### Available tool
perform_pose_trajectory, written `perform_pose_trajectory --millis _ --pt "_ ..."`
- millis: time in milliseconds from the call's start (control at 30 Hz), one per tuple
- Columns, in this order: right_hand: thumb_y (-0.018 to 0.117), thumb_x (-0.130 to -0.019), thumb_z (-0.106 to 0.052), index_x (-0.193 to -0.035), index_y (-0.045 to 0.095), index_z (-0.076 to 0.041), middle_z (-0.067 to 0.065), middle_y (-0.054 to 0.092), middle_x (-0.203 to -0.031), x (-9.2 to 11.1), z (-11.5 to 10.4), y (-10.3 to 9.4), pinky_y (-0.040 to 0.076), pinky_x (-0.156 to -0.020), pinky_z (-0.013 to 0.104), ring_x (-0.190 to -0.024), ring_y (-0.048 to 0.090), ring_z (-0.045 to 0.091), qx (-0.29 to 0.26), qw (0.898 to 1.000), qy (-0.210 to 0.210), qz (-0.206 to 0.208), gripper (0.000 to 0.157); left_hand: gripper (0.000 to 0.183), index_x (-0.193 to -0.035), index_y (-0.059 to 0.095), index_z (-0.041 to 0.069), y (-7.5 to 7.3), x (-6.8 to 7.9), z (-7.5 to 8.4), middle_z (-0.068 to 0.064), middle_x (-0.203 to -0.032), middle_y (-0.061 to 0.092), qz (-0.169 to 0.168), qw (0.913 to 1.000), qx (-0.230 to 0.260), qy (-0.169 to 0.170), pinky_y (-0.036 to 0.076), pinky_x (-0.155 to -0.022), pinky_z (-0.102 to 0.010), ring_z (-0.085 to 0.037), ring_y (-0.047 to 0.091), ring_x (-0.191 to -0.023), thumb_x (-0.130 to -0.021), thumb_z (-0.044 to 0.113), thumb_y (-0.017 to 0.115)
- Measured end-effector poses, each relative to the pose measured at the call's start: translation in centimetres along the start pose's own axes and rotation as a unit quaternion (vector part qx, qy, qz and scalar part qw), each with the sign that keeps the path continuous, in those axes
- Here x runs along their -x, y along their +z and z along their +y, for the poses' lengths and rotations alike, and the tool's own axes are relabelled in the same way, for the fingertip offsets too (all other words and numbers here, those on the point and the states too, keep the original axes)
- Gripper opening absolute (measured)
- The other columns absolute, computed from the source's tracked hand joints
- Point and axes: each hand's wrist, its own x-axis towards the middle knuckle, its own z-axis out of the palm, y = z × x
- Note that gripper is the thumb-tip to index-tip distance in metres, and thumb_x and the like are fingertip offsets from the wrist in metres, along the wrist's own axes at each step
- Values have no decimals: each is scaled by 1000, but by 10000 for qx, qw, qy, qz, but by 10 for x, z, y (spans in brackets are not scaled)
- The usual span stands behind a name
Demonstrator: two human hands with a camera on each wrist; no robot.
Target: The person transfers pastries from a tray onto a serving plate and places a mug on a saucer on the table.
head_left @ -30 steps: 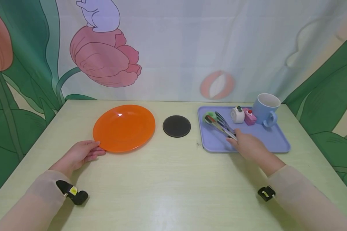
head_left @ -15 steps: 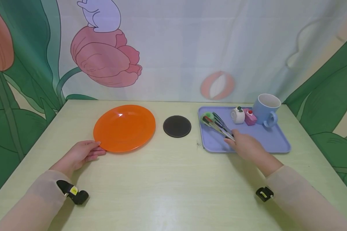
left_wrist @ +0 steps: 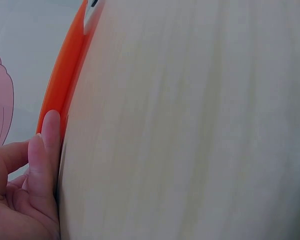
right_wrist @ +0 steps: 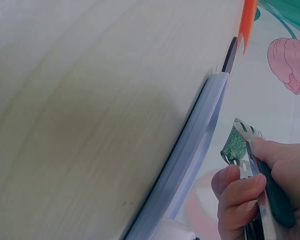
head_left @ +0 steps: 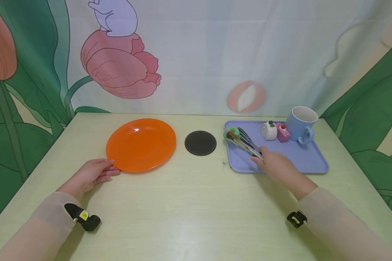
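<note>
My left hand [head_left: 93, 173] pinches the near-left rim of an orange plate [head_left: 140, 145], thumb over the edge and fingers below it. In the left wrist view, the plate's rim [left_wrist: 65, 70] lies low at the table. My right hand [head_left: 277, 165] grips a pair of metal tongs [head_left: 245, 146] with dark handles. Between the tong tips is a small round green doughnut-like piece [head_left: 231, 130], overlapping the left end of a lavender tray [head_left: 290, 156]. The right wrist view shows that green piece [right_wrist: 236, 145], speckled, held up above the tray wall [right_wrist: 185, 155].
On the tray stand a white toy cake roll [head_left: 269, 131], a pink toy cake slice [head_left: 283, 133] and a blue mug [head_left: 301, 124]. A black round coaster [head_left: 200, 143] lies between plate and tray. A printed curtain [head_left: 196, 58] hangs behind the table.
My right hand has moved slightly left, carrying the tongs and the green doughnut-like piece toward the tray's left edge. My left hand stays on the plate rim.
</note>
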Motion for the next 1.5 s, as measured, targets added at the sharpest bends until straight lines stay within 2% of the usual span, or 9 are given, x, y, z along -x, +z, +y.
perform_pose_trajectory --millis 500,833,1167,1500 --pt "44 -98 -38 -130 34 9 14 52 -75 -3 -10 1 43 -59 39 -66 51 28 14 10000 -21 -55 58 56 -141 28 -5 0 0 0 2 -88 69 119 9999 -88 -58 50 -73 -17 -8 67 -85 -100 31 42" --pt "45 -98 -37 -130 34 9 16 56 -78 -5 -11 4 46 -64 45 -67 54 28 14 9999 -131 -14 58 57 -141 27 -5 0 -1 -1 2 -89 69 97 9999 -136 12 50 -73 -17 -8 67 -85 -100 31 42" --pt "45 -98 -36 -128 36 8 12 53 -71 -4 -17 2 44 -58 42 -62 51 26 4 9998 -182 44 54 57 -142 27 -5 1 -2 0 2 -89 69 161 9997 -157 -5 50 -72 -17 -8 67 -85 -100 31 42" --pt "46 -98 -37 -126 38 7 13 55 -72 -8 -20 6 46 -60 44 -62 53 27 -2 9994 -324 146 53 58 -142 25 -6 1 1 0 2 -89 69 93 9998 -156 49 50 -72 -17 -8 67 -85 -100 30 42"
